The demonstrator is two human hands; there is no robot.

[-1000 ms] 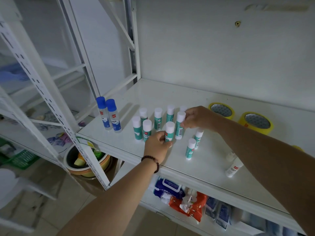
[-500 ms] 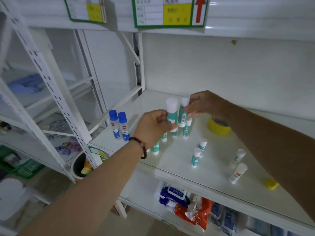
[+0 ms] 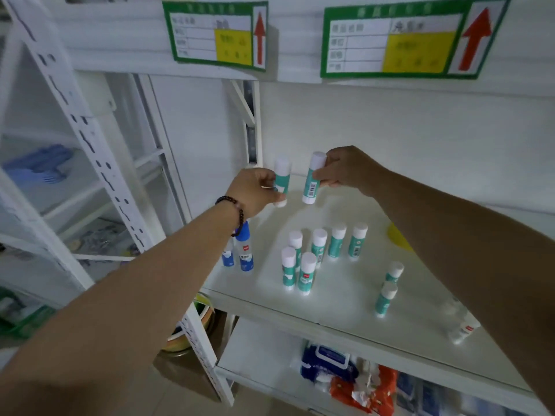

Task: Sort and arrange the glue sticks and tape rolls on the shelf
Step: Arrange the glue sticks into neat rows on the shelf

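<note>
Two teal glue sticks are held up above the back left part of the white shelf [image 3: 345,298]. The left hand [image 3: 252,190], a bead bracelet [image 3: 235,213] on its wrist, curls its fingers round the left stick [image 3: 281,181], which stands about upright. The right hand [image 3: 345,171] pinches the right stick [image 3: 313,178] near its white cap; this stick leans slightly, cap toward 1 o'clock, barcode facing the camera. The two sticks are near each other but apart.

Below them, six teal sticks [image 3: 318,253] stand upright in a loose cluster on the shelf. At 4 o'clock from the cluster two more sticks [image 3: 389,288] stand one behind the other, well apart from it. At 9 o'clock from the cluster, two blue-capped bottles [image 3: 245,255] stand side by side, partly hidden by the left wrist. Near the front right edge lie pale sticks [image 3: 462,327], mostly behind the right forearm. A yellow tape roll [image 3: 396,238] shows only as a sliver past that forearm, at 3 o'clock from the cluster.

Two green-bordered labels [image 3: 399,40] with red arrows hang on the shelf above. Packets [image 3: 345,373] lie on the shelf below.
</note>
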